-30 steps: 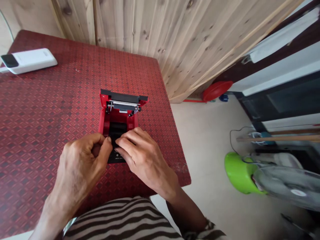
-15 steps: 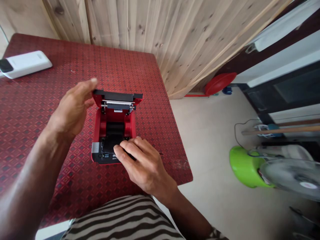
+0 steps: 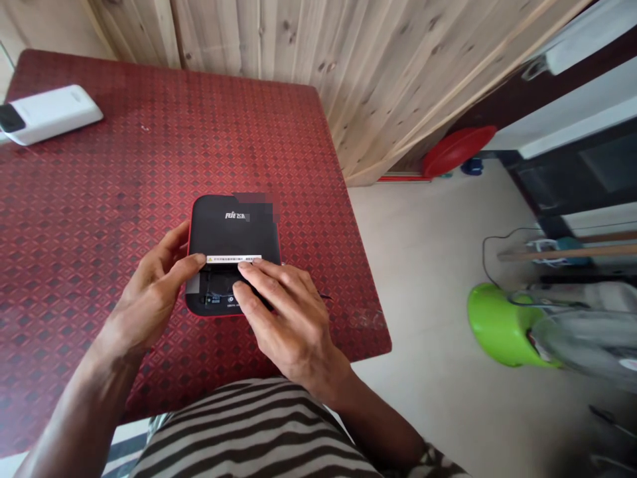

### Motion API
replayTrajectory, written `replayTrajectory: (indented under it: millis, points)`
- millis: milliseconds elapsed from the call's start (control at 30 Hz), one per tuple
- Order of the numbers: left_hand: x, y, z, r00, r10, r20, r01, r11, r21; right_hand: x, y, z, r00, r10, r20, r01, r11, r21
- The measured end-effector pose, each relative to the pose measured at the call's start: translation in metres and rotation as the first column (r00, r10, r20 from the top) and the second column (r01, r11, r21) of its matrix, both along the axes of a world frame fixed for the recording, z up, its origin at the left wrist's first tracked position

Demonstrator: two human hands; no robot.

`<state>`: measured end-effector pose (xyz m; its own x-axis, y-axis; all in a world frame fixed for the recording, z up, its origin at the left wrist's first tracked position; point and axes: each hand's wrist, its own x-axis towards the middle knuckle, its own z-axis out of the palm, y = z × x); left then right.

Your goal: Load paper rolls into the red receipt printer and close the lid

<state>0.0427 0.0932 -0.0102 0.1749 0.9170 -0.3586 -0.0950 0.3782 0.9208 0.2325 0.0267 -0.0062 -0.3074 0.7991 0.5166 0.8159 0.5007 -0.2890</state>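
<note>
A small thermal printer (image 3: 213, 232) with a black lid and red sides lies on the patterned red table (image 3: 149, 159). Its lid is folded down, and a white warning sticker (image 3: 223, 259) runs along the lid's front edge. My left hand (image 3: 146, 292) grips the printer's left side, thumb on the lid's front corner and fingers round the far side. My right hand (image 3: 288, 312) covers the front right, with fingertips at the lid's edge and on the dark front part. A dark strip (image 3: 219, 280) shows below the lid; its right end is hidden under my fingers.
A white power bank (image 3: 54, 114) lies at the table's far left. Wooden boards (image 3: 259, 40) stand along the back edge. On the floor to the right are a green stool (image 3: 490, 325), a fan (image 3: 572, 342) and a red basin (image 3: 458, 151).
The printer's lid was standing up and is now folded down over the roll bay. My left hand moved nearer, from beside the raised lid to the printer's left side.
</note>
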Motion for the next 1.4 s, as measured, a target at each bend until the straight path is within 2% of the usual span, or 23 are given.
replayTrajectory:
  millis: [100, 267, 400, 667, 767, 900, 1000, 1200, 1400]
  points:
    - [0.0, 0.001, 0.001, 0.999, -0.017, 0.045, 0.019, 0.999, -0.041, -0.001, 0.0, -0.002, 1.0, 0.006, -0.014, -0.006, 1.0, 0.018]
    - [-0.001, 0.002, -0.002, 1.0, -0.021, 0.002, 0.021, 1.0, -0.011, 0.0, -0.001, -0.005, 0.999, 0.006, -0.043, -0.007, 0.999, -0.041]
    - [-0.001, 0.002, -0.006, 1.0, -0.012, 0.019, 0.012, 1.0, 0.012, 0.001, -0.003, -0.007, 0.999, 0.012, -0.05, -0.014, 0.999, -0.031]
    - [-0.008, -0.008, -0.006, 0.998, -0.01, 0.062, 0.011, 1.0, -0.007, 0.005, 0.001, 0.001, 0.993, 0.047, -0.109, -0.052, 0.998, -0.038]
    - [-0.014, -0.012, -0.002, 0.995, -0.029, 0.095, 0.028, 0.999, 0.017, 0.008, -0.001, 0.003, 0.985, 0.055, -0.165, -0.065, 0.996, -0.055]
    - [-0.019, -0.018, -0.001, 0.998, -0.055, 0.03, 0.054, 0.997, 0.049, 0.016, -0.003, 0.002, 0.964, 0.051, -0.262, -0.063, 0.997, -0.037]
    - [-0.019, -0.019, -0.002, 0.999, -0.041, -0.01, 0.042, 0.998, 0.052, 0.026, -0.003, 0.001, 0.945, 0.01, -0.326, -0.013, 1.0, -0.005]
    - [-0.012, -0.019, 0.002, 0.999, -0.045, -0.017, 0.046, 0.997, 0.069, 0.049, 0.0, -0.006, 0.909, -0.188, -0.371, 0.217, 0.976, 0.037]
    - [-0.005, -0.019, 0.004, 1.0, 0.014, -0.003, -0.014, 0.998, 0.058, 0.058, 0.003, -0.014, 0.882, -0.247, -0.401, 0.277, 0.961, 0.018]
